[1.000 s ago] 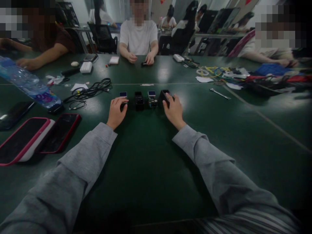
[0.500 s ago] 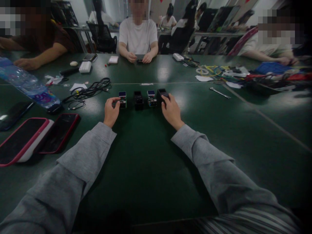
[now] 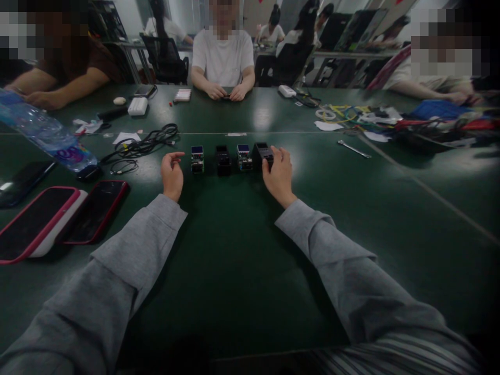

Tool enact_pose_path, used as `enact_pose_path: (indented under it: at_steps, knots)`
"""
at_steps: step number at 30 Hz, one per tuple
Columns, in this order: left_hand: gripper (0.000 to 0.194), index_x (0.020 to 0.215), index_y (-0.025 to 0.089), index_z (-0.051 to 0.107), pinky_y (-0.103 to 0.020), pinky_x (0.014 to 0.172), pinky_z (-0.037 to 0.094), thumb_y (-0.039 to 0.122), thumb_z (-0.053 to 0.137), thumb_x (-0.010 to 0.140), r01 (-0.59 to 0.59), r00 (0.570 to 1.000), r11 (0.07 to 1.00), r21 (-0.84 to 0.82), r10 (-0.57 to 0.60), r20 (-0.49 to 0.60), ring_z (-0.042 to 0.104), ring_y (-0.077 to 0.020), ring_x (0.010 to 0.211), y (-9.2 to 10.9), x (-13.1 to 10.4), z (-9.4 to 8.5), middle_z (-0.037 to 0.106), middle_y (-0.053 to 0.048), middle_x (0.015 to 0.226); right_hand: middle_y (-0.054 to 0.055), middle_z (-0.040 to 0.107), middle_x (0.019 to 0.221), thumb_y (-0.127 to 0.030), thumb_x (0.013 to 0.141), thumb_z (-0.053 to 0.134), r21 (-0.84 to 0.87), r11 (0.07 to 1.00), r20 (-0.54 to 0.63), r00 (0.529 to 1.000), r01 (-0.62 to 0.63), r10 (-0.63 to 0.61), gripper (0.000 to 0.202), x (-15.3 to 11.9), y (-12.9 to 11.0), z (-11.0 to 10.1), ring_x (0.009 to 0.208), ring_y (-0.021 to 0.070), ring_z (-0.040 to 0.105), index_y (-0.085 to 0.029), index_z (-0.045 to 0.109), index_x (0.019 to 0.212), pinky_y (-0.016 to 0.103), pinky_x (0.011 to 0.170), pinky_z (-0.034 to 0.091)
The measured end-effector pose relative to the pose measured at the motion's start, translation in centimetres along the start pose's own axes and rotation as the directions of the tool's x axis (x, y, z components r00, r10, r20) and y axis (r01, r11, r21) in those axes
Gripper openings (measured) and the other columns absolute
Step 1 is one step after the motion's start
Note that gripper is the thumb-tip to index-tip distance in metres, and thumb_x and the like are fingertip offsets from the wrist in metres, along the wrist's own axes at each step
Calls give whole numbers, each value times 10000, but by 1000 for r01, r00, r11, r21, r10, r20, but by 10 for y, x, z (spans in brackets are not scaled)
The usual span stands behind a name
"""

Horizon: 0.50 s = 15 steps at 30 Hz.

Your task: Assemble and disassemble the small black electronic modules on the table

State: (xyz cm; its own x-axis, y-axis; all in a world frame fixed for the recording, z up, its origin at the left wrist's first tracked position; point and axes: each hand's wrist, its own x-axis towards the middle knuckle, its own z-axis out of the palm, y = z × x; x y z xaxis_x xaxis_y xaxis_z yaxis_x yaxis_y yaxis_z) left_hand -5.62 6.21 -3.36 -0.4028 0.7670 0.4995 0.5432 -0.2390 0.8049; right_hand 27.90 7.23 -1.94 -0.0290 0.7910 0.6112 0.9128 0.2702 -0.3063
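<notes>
Four small devices stand in a row across the green table. At the left end is a bare circuit board with a small screen. To its right is a black-cased device, then another bare board with a screen. A second black-cased device ends the row on the right. My left hand is open just left of the first board, apart from it, fingers curved. My right hand curves open by the right-end device; its thumb is near the front, and whether it touches is hard to tell.
On the left are a tilted plastic bottle, a red-edged phone, a pink-edged phone and black cables. On the right lie a wrench and a heap of wires. A person in white sits opposite.
My left hand has drawn back leftward from the left-end board. My right hand has shifted slightly right, its fingers coming off the top of the right-end black device. The row stays in place.
</notes>
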Motion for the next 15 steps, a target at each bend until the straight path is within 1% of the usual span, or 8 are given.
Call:
enact_pose_path:
  at_steps: [2, 3, 5, 7, 9, 12, 15]
  knots:
    - [423, 1127, 201, 614, -396, 997, 521, 33, 381, 816, 15, 1000, 996, 90, -17, 24, 625, -208, 1072, -7, 5, -4, 647, -77, 1200, 214, 421, 1430, -345, 1021, 368, 10, 1000, -5, 1000, -2, 2, 497, 1, 1, 1, 1368, 325, 404, -121, 404, 1463, 539, 1095, 412]
    - [450, 1157, 185, 615, -411, 1029, 508, 21, 395, 799, 0, 997, 986, 166, -12, 72, 614, -221, 1116, -10, 6, -5, 637, -94, 1230, 211, 421, 1427, -342, 1023, 359, 17, 1000, -4, 1000, -5, 5, 494, 1, 2, 2, 1369, 322, 399, -123, 402, 1464, 539, 1098, 408]
    - [470, 1202, 150, 619, -455, 1107, 455, 13, 421, 798, -91, 977, 939, 331, 20, 211, 566, -260, 1229, -13, 6, -7, 617, -130, 1284, 210, 421, 1422, -334, 1022, 361, 29, 999, 4, 1000, -15, 15, 494, 1, 1, 2, 1373, 323, 391, -127, 398, 1469, 542, 1105, 400]
    - [452, 1242, 102, 612, -494, 1159, 399, 31, 426, 836, -211, 939, 867, 452, 51, 339, 503, -301, 1322, -11, 2, -6, 589, -173, 1341, 209, 405, 1436, -329, 1009, 400, 34, 999, 27, 999, -19, 18, 506, 0, 0, 2, 1371, 339, 392, -146, 394, 1481, 556, 1097, 405]
    - [447, 1299, 40, 576, -520, 1174, 373, 70, 411, 885, -307, 905, 796, 521, 76, 418, 461, -335, 1366, -6, -3, -5, 543, -222, 1403, 207, 382, 1460, -322, 990, 452, 33, 999, 72, 997, -5, 3, 519, 0, -1, 1, 1359, 366, 403, -174, 406, 1485, 578, 1077, 419]
    - [478, 1359, -45, 507, -542, 1179, 351, 107, 398, 919, -379, 878, 727, 572, 87, 471, 438, -372, 1385, 1, -10, -4, 487, -290, 1449, 205, 375, 1461, -306, 982, 479, 35, 999, 140, 990, 17, -22, 502, -1, -1, 1, 1328, 388, 434, -196, 447, 1471, 593, 1055, 436]
    - [493, 1376, -71, 484, -545, 1192, 323, 110, 394, 926, -389, 873, 709, 588, 81, 481, 422, -382, 1406, 4, -11, -4, 474, -311, 1458, 203, 404, 1427, -298, 986, 478, 49, 999, 160, 987, 20, -27, 487, -1, 1, 1, 1297, 383, 466, -200, 465, 1463, 590, 1044, 451]
